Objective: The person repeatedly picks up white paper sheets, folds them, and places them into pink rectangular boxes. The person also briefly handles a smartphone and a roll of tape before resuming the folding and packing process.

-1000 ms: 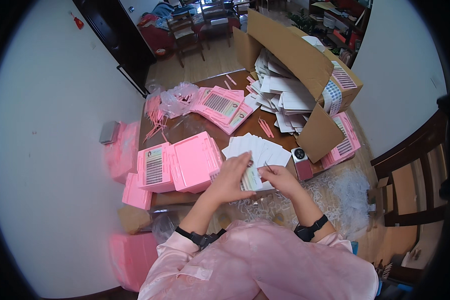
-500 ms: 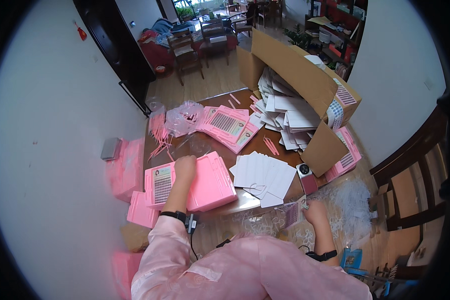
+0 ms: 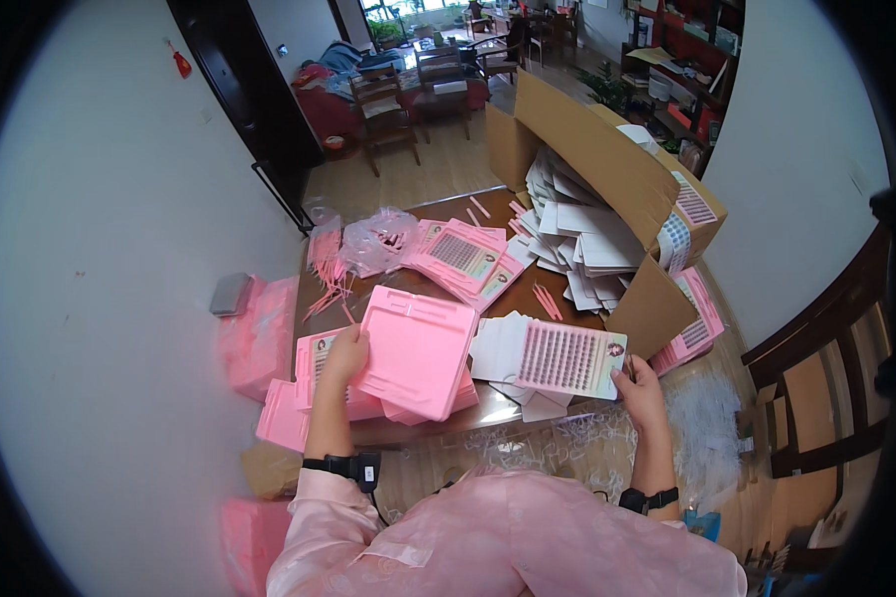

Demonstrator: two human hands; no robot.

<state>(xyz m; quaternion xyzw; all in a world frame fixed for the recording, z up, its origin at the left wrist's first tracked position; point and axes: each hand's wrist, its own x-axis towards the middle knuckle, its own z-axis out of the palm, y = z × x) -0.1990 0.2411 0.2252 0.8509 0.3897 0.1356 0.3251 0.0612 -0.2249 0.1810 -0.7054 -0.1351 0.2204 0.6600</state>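
Observation:
My left hand [image 3: 345, 356] grips the left edge of an empty pink plastic tray [image 3: 420, 348], which is raised and tilted over a stack of like trays [image 3: 462, 400]. Between my right thumb and fingers is the right end of an eyelash card [image 3: 565, 358], lined with rows of dark lash clusters and bearing a small picture. My right hand [image 3: 643, 394] keeps this card above a fanned pile of white cards [image 3: 498, 343], partly covering it. Beside my left wrist, a filled pink tray [image 3: 319, 356] shows from behind the arm.
An open cardboard box [image 3: 597, 139] spills white cards [image 3: 592, 234] onto the table. Filled pink trays [image 3: 458, 257], pink tweezers [image 3: 548, 301] and a plastic bag [image 3: 378, 242] lie farther back. Wrapped pink stacks [image 3: 257, 328] stand at left. Clear plastic scraps [image 3: 707, 423] litter the right side.
My left hand has lifted a pink tray off the stack. My right hand has brought the eyelash card up from below the table edge, over the white cards.

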